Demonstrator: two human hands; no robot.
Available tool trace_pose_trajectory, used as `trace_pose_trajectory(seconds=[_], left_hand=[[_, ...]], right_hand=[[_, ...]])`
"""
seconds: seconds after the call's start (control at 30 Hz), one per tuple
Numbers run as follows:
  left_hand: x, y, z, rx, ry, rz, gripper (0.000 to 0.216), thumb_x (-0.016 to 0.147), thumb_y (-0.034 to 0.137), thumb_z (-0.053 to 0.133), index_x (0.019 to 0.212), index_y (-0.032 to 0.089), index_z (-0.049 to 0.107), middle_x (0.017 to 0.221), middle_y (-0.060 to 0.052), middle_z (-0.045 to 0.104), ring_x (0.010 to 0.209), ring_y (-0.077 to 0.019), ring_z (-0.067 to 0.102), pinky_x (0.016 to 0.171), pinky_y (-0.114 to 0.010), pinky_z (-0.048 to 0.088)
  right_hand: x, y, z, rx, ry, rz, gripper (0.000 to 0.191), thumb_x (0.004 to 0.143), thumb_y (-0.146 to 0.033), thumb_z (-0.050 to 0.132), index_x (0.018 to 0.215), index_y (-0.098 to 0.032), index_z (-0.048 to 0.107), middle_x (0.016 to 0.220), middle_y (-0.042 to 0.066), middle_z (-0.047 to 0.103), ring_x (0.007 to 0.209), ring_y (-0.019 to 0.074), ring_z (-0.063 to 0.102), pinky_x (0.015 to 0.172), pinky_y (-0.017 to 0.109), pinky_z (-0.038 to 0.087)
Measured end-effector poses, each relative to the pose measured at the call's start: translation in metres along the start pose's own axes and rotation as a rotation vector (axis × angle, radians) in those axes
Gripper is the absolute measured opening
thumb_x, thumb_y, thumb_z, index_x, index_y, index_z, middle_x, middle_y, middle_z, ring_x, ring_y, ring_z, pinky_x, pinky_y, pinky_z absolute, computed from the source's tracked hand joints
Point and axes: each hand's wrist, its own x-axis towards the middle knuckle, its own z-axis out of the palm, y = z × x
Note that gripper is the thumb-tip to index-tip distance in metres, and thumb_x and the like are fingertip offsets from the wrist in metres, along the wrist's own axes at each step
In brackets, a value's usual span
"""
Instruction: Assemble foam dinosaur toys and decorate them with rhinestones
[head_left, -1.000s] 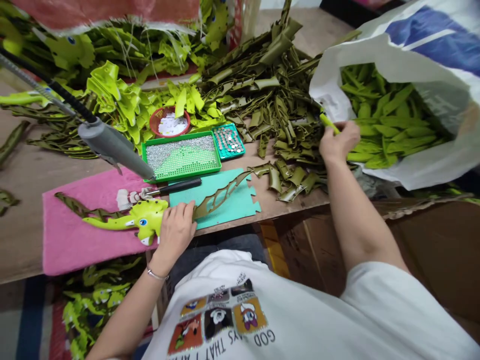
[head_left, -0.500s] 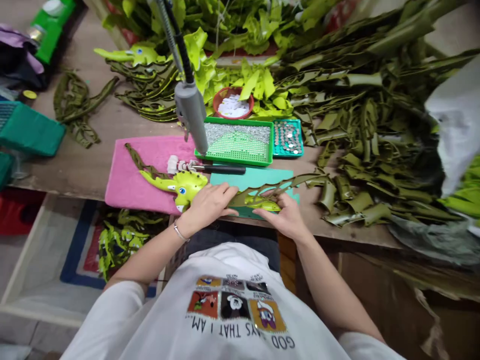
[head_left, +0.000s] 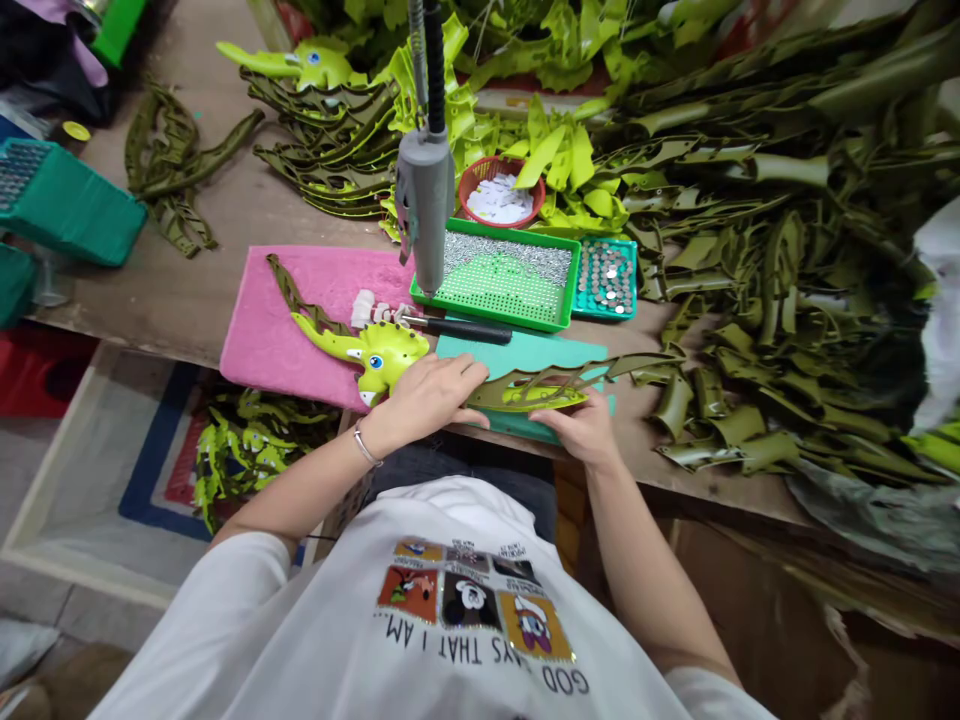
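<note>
Olive fin strip [head_left: 630,364] w/ lime insert [head_left: 536,397], lying on teal mat [head_left: 525,350] at near tabletop [head_left: 225,215] edge betw. both hands: left hand [head_left: 427,395] closed over its left end, beside lime dino head [head_left: 382,352]; right hand [head_left: 586,430] pinching its lower edge.

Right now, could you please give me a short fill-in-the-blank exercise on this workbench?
The mat under the lime dinosaur head is ___. The round basket holding the white pieces is ___. The bracelet sits on the person's ___ wrist.
Missing words: pink; red; left.
</note>
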Motion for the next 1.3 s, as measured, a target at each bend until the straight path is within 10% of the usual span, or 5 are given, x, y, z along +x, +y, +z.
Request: trace_pose_trajectory(seconds=[0.9,1.3], left_hand=[[0.01,0.017,0.0,0.036,-0.123,-0.052,0.058,0.081,0.064,0.068,0.11,0.017,0.049,0.097,-0.006,0.065,0.081,-0.0226,0.068,0.064,-0.03,0.037],[0.019,0.017,0.01,0.113,-0.166,-0.134,0.037,0.086,0.034,0.076,0.109,0.019,0.051,0.1,-0.006,0.063,0.086,-0.0243,0.068,0.07,-0.033,0.041]], right_hand=[[0.002,0.006,-0.007,0.197,-0.105,0.096,0.04,0.047,-0.041,0.095,0.073,-0.022,0.071,0.081,0.003,0.077,0.074,0.0232,0.073,0.078,0.041,0.063],[-0.016,-0.029,0.029,0.326,0.21,0.103,0.044,0.071,-0.047,0.081,0.101,-0.027,0.056,0.096,-0.001,0.075,0.086,0.0188,0.073,0.078,0.035,0.064]])
